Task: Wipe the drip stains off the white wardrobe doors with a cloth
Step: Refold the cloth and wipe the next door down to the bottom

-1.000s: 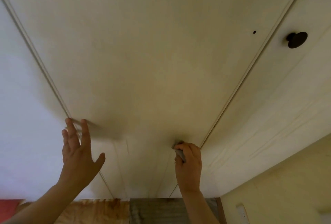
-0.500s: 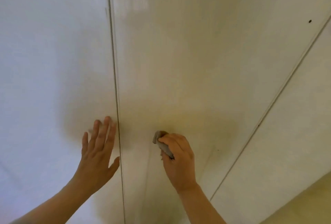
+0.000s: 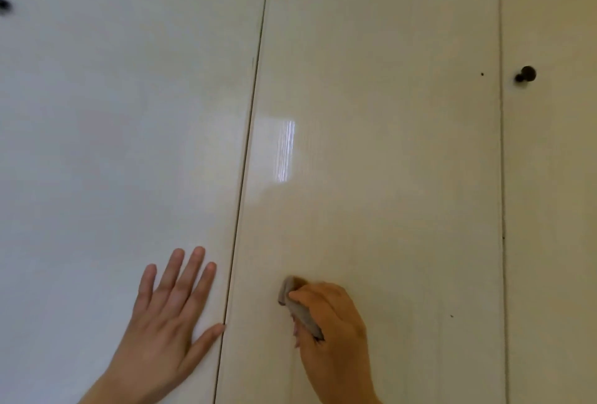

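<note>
Right hand, still gripping the cloth, wipes on along the middle door; left hand, fingers straight, now braces the left door.

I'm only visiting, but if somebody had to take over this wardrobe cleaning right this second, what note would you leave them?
Left hand: open, flat on the left door, thumb tip at the seam.
Right hand: grips the bunched grey cloth and presses it on the lower middle door.
Done: hard to judge; the panel above the cloth looks glossy, with no clear streaks.
Left: a faint vertical streak seems to run below the cloth, and a dark speck sits to the right of that hand. No hand is on the right door with the dark knob.
</note>
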Demonstrator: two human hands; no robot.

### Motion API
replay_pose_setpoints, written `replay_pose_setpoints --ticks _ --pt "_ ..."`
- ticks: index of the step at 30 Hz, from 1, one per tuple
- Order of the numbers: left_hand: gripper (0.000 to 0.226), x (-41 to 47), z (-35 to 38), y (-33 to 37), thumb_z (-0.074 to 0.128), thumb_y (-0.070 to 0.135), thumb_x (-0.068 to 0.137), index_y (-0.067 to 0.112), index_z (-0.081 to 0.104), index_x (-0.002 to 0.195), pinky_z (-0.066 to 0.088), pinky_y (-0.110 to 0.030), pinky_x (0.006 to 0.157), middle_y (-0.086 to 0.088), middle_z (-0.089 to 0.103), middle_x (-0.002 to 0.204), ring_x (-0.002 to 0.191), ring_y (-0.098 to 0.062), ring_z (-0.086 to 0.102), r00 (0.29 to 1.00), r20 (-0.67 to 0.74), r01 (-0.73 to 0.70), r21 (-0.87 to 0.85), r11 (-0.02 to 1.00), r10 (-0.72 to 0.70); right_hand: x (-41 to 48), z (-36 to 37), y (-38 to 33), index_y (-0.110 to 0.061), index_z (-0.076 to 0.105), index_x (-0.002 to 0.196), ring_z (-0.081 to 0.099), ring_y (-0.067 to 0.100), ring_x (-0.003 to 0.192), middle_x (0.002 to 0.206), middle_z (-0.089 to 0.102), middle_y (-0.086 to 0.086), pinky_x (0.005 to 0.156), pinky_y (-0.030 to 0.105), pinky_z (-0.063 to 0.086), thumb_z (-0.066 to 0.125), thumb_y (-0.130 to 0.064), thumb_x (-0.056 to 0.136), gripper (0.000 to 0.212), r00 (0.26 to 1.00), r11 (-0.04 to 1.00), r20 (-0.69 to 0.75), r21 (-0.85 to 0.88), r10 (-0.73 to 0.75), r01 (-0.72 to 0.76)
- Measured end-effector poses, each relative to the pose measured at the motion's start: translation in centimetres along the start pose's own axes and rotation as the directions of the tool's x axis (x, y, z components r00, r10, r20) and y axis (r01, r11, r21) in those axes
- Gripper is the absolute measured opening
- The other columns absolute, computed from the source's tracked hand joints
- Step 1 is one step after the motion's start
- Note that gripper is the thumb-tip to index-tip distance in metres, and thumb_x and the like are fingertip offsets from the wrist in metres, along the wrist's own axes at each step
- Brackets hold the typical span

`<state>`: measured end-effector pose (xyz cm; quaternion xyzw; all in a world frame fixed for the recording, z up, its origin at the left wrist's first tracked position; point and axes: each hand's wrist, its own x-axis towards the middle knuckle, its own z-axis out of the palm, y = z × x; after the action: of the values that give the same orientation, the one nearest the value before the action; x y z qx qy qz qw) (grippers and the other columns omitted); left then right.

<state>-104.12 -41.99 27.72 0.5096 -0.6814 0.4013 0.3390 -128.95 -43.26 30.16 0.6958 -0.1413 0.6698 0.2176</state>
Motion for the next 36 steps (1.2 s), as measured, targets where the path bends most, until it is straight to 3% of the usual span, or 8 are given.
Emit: replay_pose_setpoints --ticks 9,12,15,21,24,27,32,36 --pt "0.062 -0.2 0.9 0.0 0.021 0.04 0.101 0.007 0.028 0.153 0.015 -0.06 0.118 -0.012 0.019 0.163 0.15 -0.035 0.018 0.983 -0.183 -0.035 -0.013 0.999 0.032 5.3 3.7 -1.8 -0.009 0.069 0.102 0.056 0.015 0.096 0.096 0.068 0.005 0.092 0.013 0.043 0.056 -0.008 0.085 0.021 0.995 0.991 0.023 -0.089 -0.098 0.099" --pt "0.062 0.0 1.3 -0.4 0.027 0.035 0.099 0.005 0.028 0.153 0.015 -0.06 0.118 -0.013 0.02 0.163 0.15 -0.035 0.018 0.971 -0.235 -0.049 -0.003 0.999 0.047 7.5 5.5 -1.4 -0.006 0.073 0.099 0.054 0.014 0.097 0.096 0.069 0.006 0.088 0.02 0.047 0.051 -0.013 0.09 0.025 0.995 0.98 0.041 -0.171 -0.095 0.101" --pt "0.063 -0.1 1.7 -0.5 0.032 0.031 0.095 0.003 0.029 0.152 0.015 -0.059 0.118 -0.013 0.021 0.163 0.15 -0.034 0.019 0.962 -0.265 -0.066 -0.008 0.998 0.062 6.6 5.8 -1.7 -0.007 0.073 0.098 0.053 0.013 0.097 0.095 0.069 0.005 0.089 0.017 0.044 0.051 -0.013 0.089 0.025 0.994 0.975 0.029 -0.197 -0.101 0.105" --pt "0.063 0.0 1.8 -0.5 0.034 0.03 0.094 0.0 0.032 0.151 0.016 -0.06 0.118 -0.013 0.021 0.162 0.15 -0.034 0.019 0.964 -0.26 -0.06 -0.004 0.998 0.057 -2.2 4.6 -2.5 -0.011 0.074 0.086 0.058 0.016 0.087 0.091 0.067 -0.003 0.074 0.027 0.052 0.041 -0.016 0.104 0.038 0.967 0.979 0.19 -0.075 -0.172 0.189" --pt "0.064 -0.1 1.7 -0.5 0.034 0.03 0.094 0.0 0.033 0.15 0.017 -0.06 0.118 -0.013 0.022 0.162 0.15 -0.034 0.019 0.963 -0.263 -0.058 -0.001 0.998 0.056 -2.7 3.8 -2.7 -0.013 0.074 0.086 0.06 0.014 0.085 0.089 0.066 -0.004 0.071 0.027 0.053 0.054 -0.013 0.099 0.024 0.961 0.98 0.21 -0.052 -0.179 0.194" --pt "0.063 -0.1 1.8 -0.3 0.034 0.03 0.094 0.0 0.034 0.15 0.017 -0.06 0.118 -0.013 0.023 0.162 0.15 -0.033 0.019 0.962 -0.27 -0.053 -0.012 0.999 0.047 1.8 2.0 -2.2 -0.01 0.074 0.09 0.058 0.016 0.088 0.092 0.068 0.0 0.083 0.018 0.047 0.07 0.005 0.079 0.019 0.976 0.972 0.14 -0.146 -0.165 0.186" --pt "0.064 -0.1 1.8 -0.3 0.033 0.03 0.094 0.0 0.033 0.15 0.017 -0.06 0.117 -0.013 0.022 0.162 0.15 -0.033 0.019 0.964 -0.263 -0.048 0.002 0.999 0.047 7.9 1.0 0.8 -0.01 0.075 0.093 0.056 0.013 0.095 0.094 0.07 0.002 0.093 0.006 0.035 0.061 -0.004 0.084 0.018 0.998 0.96 0.019 -0.272 -0.058 0.061" --pt "0.064 -0.1 1.8 -0.4 0.033 0.03 0.094 0.0 0.032 0.15 0.018 -0.061 0.117 -0.013 0.022 0.162 0.15 -0.034 0.019 0.962 -0.268 -0.047 0.017 0.999 0.05 1.4 1.9 0.4 -0.011 0.074 0.09 0.058 0.017 0.094 0.095 0.069 0.001 0.088 0.019 0.046 0.051 0.004 0.079 0.03 0.986 0.97 0.092 -0.188 -0.137 0.152"
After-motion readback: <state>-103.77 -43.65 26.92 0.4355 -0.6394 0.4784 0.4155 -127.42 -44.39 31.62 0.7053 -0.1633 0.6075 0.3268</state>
